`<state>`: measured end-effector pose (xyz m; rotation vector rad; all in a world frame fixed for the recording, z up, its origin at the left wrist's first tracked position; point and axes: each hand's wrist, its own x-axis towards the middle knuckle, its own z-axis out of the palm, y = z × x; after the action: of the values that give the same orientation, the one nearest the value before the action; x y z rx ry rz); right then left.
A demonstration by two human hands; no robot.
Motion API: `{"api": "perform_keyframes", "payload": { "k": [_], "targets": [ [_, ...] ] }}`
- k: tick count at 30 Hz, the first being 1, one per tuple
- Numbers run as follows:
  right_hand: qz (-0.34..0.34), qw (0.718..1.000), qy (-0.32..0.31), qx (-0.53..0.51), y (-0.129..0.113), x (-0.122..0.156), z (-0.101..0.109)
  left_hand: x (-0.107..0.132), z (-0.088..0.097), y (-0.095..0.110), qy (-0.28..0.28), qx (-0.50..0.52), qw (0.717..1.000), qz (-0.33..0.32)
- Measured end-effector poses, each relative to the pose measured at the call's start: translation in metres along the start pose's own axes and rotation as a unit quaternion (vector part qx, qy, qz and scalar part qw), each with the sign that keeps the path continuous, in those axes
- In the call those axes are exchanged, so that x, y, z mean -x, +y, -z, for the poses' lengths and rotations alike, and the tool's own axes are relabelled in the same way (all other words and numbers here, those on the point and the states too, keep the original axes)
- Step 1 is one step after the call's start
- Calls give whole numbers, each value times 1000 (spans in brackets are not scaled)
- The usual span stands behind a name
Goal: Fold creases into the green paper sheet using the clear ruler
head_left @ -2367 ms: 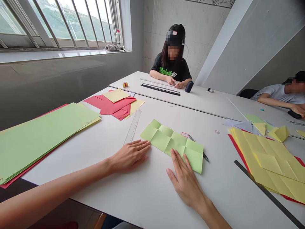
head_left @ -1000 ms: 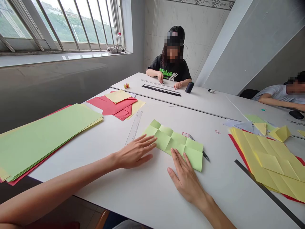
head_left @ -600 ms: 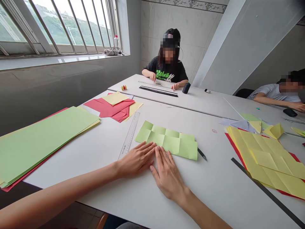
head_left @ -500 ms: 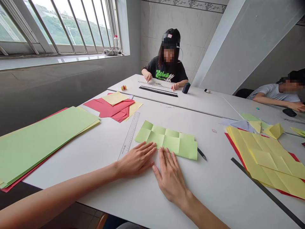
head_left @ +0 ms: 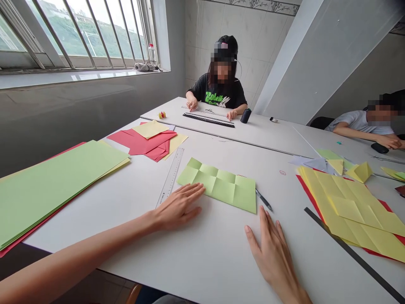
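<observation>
- the left hand point(head_left: 179, 207) lies flat and open on the white table point(head_left: 209, 261), gripping nothing, its fingertips at the lower edge of the creased green paper point(head_left: 220, 185)
- the right hand point(head_left: 272, 255) rests open with spread fingers, holding nothing, just beside the paper's lower right corner
- the paper lies flat on the table between the hands, with a clear ruler point(head_left: 171, 177) at its left and a pen point(head_left: 263, 200) just off its right edge
- a stack of green sheets point(head_left: 57, 185) lies at left, and folded red paper point(head_left: 142, 141) lies further along
- folded yellow paper point(head_left: 351, 207) lies at right, beside a black strip point(head_left: 348, 247)
- across the far table, a co-worker point(head_left: 218, 95) presses both hands near black strips point(head_left: 209, 120)
</observation>
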<state>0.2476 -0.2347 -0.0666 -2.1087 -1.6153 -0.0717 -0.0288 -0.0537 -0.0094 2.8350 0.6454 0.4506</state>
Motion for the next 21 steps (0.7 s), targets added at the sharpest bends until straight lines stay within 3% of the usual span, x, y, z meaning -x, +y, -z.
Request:
{"api": "perform_keyframes", "payload": {
  "k": [4, 8, 13, 16, 21],
  "targets": [
    [-61, 989, 11, -131, 0, -10, 5, -4, 11, -32, 125, 1, 981, 152],
    [-110, 954, 9, -279, -1, -23, 5, -3, 16, -60, 115, 129, 956, 239],
    [-117, 902, 27, -414, 6, -29, 2, -2, 25, -65, 148, 209, 954, 158],
    [-80, 927, 10, -367, 11, -26, 2, 0, 35, -64, 128, 199, 965, 112],
    [64, 970, -8, -235, 9, -21, 4, 9, 47, -70, 109, 206, 969, 77]
  ]
}}
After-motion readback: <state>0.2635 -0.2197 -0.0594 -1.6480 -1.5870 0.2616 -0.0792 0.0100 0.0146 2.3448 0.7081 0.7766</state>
